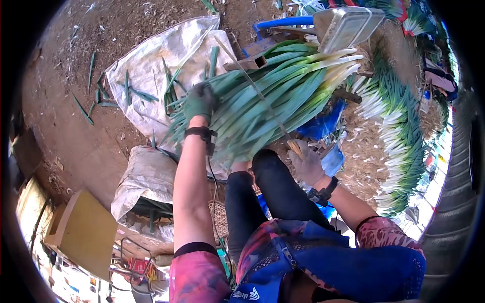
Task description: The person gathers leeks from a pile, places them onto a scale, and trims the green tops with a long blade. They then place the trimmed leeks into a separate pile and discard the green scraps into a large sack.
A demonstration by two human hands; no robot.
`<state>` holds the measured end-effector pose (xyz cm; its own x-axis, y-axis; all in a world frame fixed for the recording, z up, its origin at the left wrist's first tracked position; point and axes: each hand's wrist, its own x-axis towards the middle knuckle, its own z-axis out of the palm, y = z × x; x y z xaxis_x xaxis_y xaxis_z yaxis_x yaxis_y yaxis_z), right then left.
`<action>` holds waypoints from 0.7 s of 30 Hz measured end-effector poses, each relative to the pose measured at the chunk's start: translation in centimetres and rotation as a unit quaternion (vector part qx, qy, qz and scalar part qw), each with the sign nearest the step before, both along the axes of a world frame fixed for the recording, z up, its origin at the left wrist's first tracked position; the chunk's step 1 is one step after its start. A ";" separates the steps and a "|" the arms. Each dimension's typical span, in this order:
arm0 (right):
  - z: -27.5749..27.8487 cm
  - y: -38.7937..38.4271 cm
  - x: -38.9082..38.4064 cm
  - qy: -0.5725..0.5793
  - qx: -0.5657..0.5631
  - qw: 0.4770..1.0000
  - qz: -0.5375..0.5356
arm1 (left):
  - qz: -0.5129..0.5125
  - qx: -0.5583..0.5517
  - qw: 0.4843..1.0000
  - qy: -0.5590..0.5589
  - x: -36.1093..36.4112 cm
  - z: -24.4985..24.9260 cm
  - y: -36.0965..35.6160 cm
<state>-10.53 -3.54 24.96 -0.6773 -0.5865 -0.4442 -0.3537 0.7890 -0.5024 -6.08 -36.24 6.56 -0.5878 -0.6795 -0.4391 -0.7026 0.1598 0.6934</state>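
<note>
A big bundle of green onions (283,91) lies across a wooden stand, its green leaves toward the left and white ends toward the right. My left hand (199,101), in a dark green glove, is closed on the leaves near their left end. My right hand (306,162), in a pale glove, is wrapped round the wooden handle of a long thin blade (255,87). The blade slants up and left over the leaves. Motion blurs the leaf tips below my left hand.
Cut leaf pieces lie on a white sheet (144,65) and on the dirt floor (55,116). A stuffed sack (146,174) is at lower left, near a yellow board (91,235). A long row of green onions (404,131) curves along the right. A clear plastic container (343,28) stands top right.
</note>
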 end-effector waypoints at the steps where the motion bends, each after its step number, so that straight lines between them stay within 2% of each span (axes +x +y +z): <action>1: -0.3 -0.3 -0.1 -0.005 0.001 1.000 -0.007 | 0.012 0.026 1.000 0.009 0.7 -1.5 -0.9; 2: -0.5 -0.6 -0.3 -0.009 0.003 1.000 -0.013 | 0.027 0.072 0.997 -0.028 -0.3 1.1 -1.3; 5: -1.1 -1.2 -0.5 0.017 0.048 0.999 -0.019 | 0.010 -0.017 0.999 -0.026 -1.1 -1.6 -1.9; 6: -1.4 -1.5 -0.7 0.030 0.067 0.997 -0.015 | 0.039 -0.013 0.999 -0.033 -1.3 -2.5 -2.1; 7: -1.7 -1.7 -1.1 0.025 0.090 0.996 -0.001 | 0.032 -0.025 0.997 -0.071 -1.0 -3.2 -2.1; 10: -2.2 -2.8 -2.0 0.014 0.151 0.987 0.047 | 0.005 -0.052 0.983 -0.174 -2.0 -1.3 -2.1; 12: -1.7 -3.8 -2.6 0.013 0.189 0.978 0.089 | -0.039 -0.096 0.985 -0.139 -2.0 -1.1 -2.3; 15: -0.9 -4.6 -2.8 -0.055 0.208 0.974 0.072 | -0.073 -0.146 0.985 -0.049 -3.5 -0.4 -2.8; 16: -1.1 -4.7 -2.7 -0.029 0.217 0.972 0.091 | -0.070 -0.134 0.989 -0.006 -4.4 -1.8 -2.6; 17: -1.4 -4.6 -2.7 -0.002 0.226 0.968 0.109 | -0.081 -0.056 0.995 -0.022 -6.0 -1.4 -2.3; 19: -2.0 -3.7 -2.2 0.034 0.225 0.965 0.133 | -0.036 0.075 0.996 -0.043 -7.7 -5.5 -0.7; 21: -2.6 -3.9 -2.1 0.050 0.200 0.968 0.146 | -0.029 0.087 0.994 -0.064 -8.0 -8.2 0.8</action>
<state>-12.68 -7.40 22.40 -0.5599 -0.5538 -0.6163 -0.6220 0.7723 -0.1289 -14.07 -35.43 -1.67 -0.5557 -0.5528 -0.6210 -0.7801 0.0884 0.6193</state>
